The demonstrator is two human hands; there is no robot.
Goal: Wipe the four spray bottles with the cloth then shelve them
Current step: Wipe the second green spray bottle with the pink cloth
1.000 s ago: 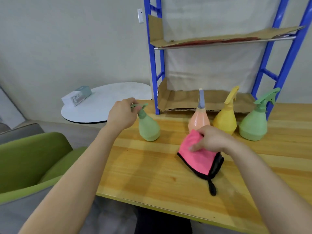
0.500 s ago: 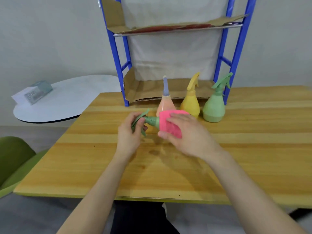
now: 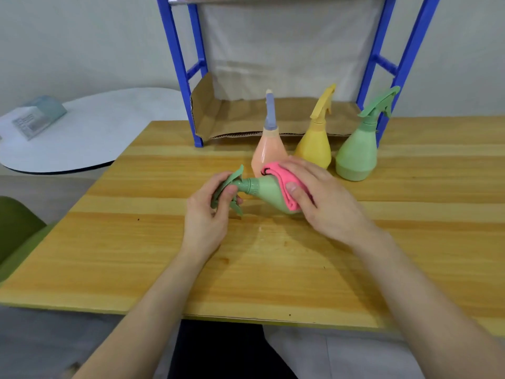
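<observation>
- The first wipe looks to be the step in hand; the left hand [image 3: 207, 214] is curled closed around the trigger head of a green spray bottle [image 3: 266, 191], which is tipped on its side over the middle of the wooden table [image 3: 164, 269], nozzle end toward the person's left; whether its underside touches the wood I cannot tell
- The right hand [image 3: 319, 198] has its fingers and thumb pressed shut over the pink cloth [image 3: 287, 187], which is wrapped around the fat end of that bottle
- Three bottles stand upright and untouched just behind the hands: a peach bottle [image 3: 266, 157], a yellow bottle [image 3: 314, 149] and a second green bottle [image 3: 355, 157], in a row in front of the blue shelf rack [image 3: 180, 67]
- The rack's lower level is lined with cardboard [image 3: 232, 119] and has nothing shelved on it, so by my reckoning the job is barely begun
- Next, I'd judge, the cloth needs working along the body toward the neck while the left hand turns the bottle; then it goes upright onto the cardboard
- No brand or label shows on any bottle; a small boxed packet [image 3: 38, 117] on the round white side table [image 3: 95, 132] bears print too small to read
</observation>
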